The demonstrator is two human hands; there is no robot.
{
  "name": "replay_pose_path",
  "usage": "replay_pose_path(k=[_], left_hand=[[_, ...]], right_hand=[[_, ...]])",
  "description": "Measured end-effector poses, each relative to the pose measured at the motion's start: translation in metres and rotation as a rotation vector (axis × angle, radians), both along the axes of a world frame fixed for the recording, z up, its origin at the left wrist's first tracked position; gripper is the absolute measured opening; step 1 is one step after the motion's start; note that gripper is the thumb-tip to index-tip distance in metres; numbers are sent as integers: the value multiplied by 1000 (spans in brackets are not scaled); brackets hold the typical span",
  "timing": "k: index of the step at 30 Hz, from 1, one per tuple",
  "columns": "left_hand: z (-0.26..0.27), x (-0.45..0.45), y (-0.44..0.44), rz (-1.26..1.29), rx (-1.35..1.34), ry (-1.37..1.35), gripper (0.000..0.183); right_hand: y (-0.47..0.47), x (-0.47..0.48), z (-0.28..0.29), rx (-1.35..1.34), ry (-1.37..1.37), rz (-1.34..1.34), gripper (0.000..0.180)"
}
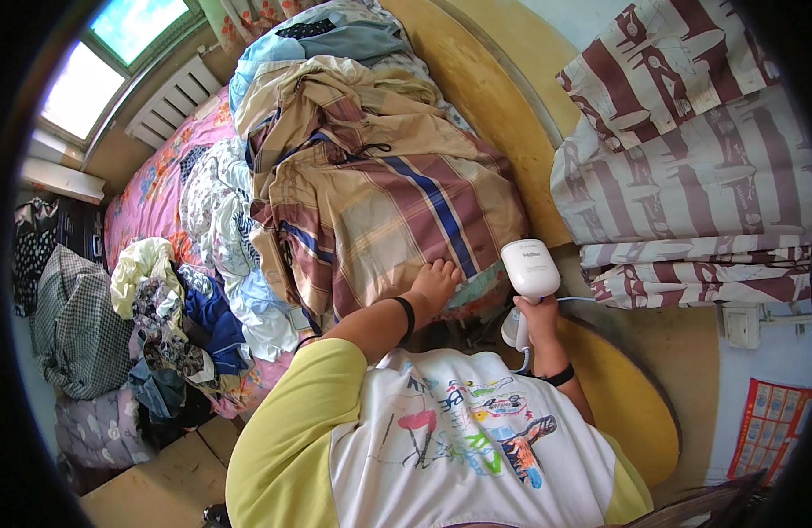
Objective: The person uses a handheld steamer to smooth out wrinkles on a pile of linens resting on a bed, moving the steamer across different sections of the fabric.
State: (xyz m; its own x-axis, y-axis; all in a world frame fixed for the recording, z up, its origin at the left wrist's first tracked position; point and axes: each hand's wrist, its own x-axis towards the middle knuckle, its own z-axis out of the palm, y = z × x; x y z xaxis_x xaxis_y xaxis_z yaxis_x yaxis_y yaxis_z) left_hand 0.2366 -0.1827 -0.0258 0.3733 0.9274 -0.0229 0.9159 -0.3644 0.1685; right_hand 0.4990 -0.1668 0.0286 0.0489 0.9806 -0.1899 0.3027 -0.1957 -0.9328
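My right hand [539,318] is wrapped around the handle of a white Haier handheld garment steamer [531,267], its head tilted up beside the cloth's right edge. A cord runs down from the handle. My left hand [438,285] rests on the near part of a plaid garment [386,204] in tan, maroon and blue. Its fingers are curled, and whether they pinch the fabric is hidden. The garment is spread with folds at its left and far side, and a dark drawstring loop [377,148] lies on it. Below its near right edge shows a greenish patterned cloth [475,288].
Heaped clothes [231,218] lie left of the garment on a pink floral bedspread [152,191]. Blue clothing [353,43] is piled beyond it. A curved yellow wooden board [492,86] borders the right side. Striped printed fabric [690,178] hangs farther right, above a wall socket [741,325].
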Motion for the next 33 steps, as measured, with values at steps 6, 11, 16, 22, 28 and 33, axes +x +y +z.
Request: replay_pose_path(k=[6, 11, 16, 22, 28, 33], left_hand=[[-13, 20, 7, 79, 80, -17, 26], [-5, 37, -2, 71, 28, 110, 31], [0, 44, -11, 119, 12, 133, 29], [11, 55, -12, 161, -131, 10, 28], [20, 88, -20, 100, -216, -114, 43], [2, 76, -40, 54, -256, -231, 53]], right_hand=[[-2, 37, -4, -20, 7, 27, 45], [-7, 54, 0, -24, 83, 59, 44], [-8, 63, 4, -36, 174, 105, 41], [-11, 69, 8, -17, 189, 92, 37], [-13, 79, -4, -48, 136, 146, 42], [-13, 73, -9, -73, 151, 209, 47]])
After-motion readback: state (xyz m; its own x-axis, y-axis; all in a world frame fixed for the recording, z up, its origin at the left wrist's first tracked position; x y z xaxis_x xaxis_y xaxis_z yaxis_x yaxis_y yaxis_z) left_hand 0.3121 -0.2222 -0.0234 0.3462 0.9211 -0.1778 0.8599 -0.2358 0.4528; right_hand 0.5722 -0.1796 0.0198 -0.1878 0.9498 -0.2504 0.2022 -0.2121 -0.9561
